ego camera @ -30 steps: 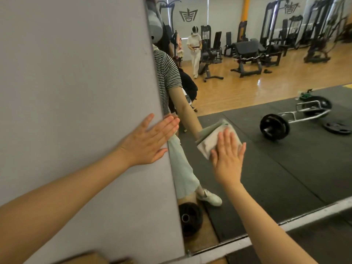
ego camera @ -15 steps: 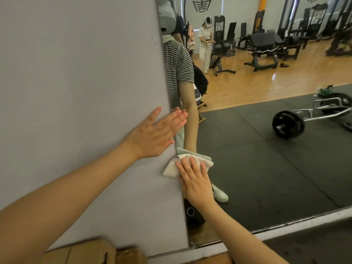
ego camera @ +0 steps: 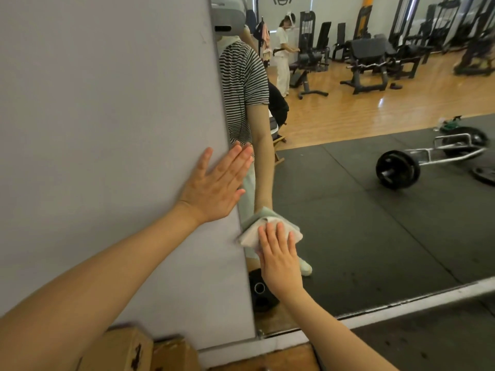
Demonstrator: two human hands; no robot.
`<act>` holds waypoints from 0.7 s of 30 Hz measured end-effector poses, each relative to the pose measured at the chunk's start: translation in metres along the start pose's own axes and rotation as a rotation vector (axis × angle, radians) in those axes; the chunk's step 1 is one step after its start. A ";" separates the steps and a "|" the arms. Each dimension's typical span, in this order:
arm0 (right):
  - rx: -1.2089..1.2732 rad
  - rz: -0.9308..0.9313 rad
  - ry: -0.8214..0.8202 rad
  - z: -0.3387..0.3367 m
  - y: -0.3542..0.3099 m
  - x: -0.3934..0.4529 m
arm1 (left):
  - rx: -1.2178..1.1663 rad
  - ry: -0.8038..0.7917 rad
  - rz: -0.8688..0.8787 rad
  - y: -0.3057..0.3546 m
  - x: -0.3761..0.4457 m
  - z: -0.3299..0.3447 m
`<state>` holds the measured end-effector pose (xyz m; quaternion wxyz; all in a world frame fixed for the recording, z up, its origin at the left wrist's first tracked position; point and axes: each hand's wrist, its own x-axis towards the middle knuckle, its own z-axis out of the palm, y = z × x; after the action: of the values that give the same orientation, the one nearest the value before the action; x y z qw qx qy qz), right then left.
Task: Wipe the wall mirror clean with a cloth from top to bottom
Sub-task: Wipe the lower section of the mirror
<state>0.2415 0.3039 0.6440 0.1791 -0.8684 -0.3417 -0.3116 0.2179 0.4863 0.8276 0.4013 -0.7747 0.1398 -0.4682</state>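
The right hand (ego camera: pixel 280 253) presses the folded cloth (ego camera: pixel 270 231) with flat, spread fingers low on the wall mirror (ego camera: pixel 375 236), at its left edge, while the left hand (ego camera: pixel 217 186) lies open on the grey wall (ego camera: pixel 107 129); I think even pressure and overlapping strokes down to the bottom frame would clean best.

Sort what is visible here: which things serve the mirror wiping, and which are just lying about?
In use:
cloth, pressed flat by the right hand
wall mirror, being wiped near its left edge
left hand, flat on the grey wall panel

Lying about:
cardboard boxes at the panel's foot
barbell and gym machines, seen as reflections
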 end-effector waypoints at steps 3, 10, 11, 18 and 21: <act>0.008 0.017 -0.050 0.006 -0.003 -0.017 | -0.001 0.001 -0.072 0.008 0.000 0.002; 0.062 0.047 0.051 -0.024 -0.011 0.031 | -0.030 0.028 -0.100 0.010 0.001 0.002; 0.092 0.066 0.080 -0.029 -0.016 0.041 | -0.033 0.032 -0.108 0.010 0.001 0.003; 0.032 -0.036 -0.046 -0.004 -0.020 0.006 | -0.031 0.006 -0.092 0.010 0.000 0.003; -0.032 -0.080 -0.130 0.006 -0.013 -0.014 | -0.028 -0.002 -0.091 0.010 -0.001 0.004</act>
<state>0.2265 0.3096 0.6311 0.1299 -0.8753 -0.3819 -0.2667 0.2223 0.4825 0.8187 0.3688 -0.7863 0.1106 -0.4833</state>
